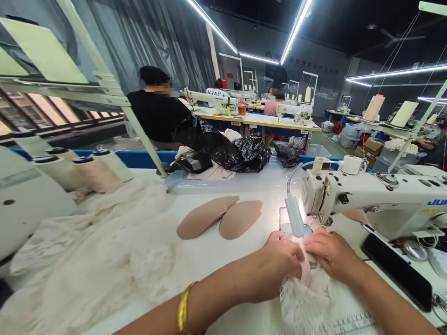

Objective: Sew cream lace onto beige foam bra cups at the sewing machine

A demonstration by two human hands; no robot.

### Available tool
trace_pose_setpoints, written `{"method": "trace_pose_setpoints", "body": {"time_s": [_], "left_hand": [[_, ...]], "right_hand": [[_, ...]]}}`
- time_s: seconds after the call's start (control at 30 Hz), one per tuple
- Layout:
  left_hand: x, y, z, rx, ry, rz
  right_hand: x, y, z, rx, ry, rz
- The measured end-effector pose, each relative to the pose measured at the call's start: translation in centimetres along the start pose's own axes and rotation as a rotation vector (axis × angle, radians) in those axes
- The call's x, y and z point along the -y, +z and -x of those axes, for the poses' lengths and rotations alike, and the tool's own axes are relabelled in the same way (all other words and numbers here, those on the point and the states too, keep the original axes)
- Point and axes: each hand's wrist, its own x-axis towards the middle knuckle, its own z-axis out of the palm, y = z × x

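Observation:
My left hand (281,261) is closed on a pale pink fabric piece (306,274) at the sewing machine (352,190). From the other side, my right hand (333,253) presses its fingertips on the same fabric, close to the needle area. White lace (307,304) hangs from the pink piece toward me, below my hands. A small lamp (295,215) on a bendy neck lights the spot and hides part of the stitching area. To the left of my hands, two beige bra cups (240,219) lie flat, their edges overlapping slightly.
A heap of cream lace (104,260) covers the table's left side, with thread cones (99,172) behind it. A phone (398,270) lies to the right. Black plastic bags (226,151) sit beyond the table. A person in black (153,111) sits further back.

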Motion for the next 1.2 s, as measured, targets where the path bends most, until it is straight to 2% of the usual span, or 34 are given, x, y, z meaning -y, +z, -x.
{"method": "trace_pose_setpoints", "body": {"time_s": [0.1, 0.3, 0.5, 0.67, 1.0, 1.2], "left_hand": [[0.3, 0.4, -0.3, 0.008, -0.008, 0.007], [0.4, 0.4, -0.8, 0.078, -0.085, -0.024], [0.4, 0.6, -0.4, 0.06, -0.084, -0.02], [0.2, 0.4, -0.3, 0.166, -0.165, -0.039], [1.6, -1.2, -1.3, 0.195, -0.056, -0.044], [2.8, -1.7, -1.8, 0.171, -0.054, -0.09]], "right_hand": [[-0.4, -0.1, -0.3, 0.067, -0.041, 0.03], [-0.8, -0.1, -0.2, 0.092, 0.022, 0.03], [-0.5, -0.4, -0.2, 0.111, 0.022, 0.079], [-0.5, -0.4, -0.2, 0.113, 0.026, 0.11], [-0.7, -0.2, -0.1, 0.105, 0.031, 0.149], [-1.3, 0.0, 0.3, 0.079, 0.007, 0.159]]}}
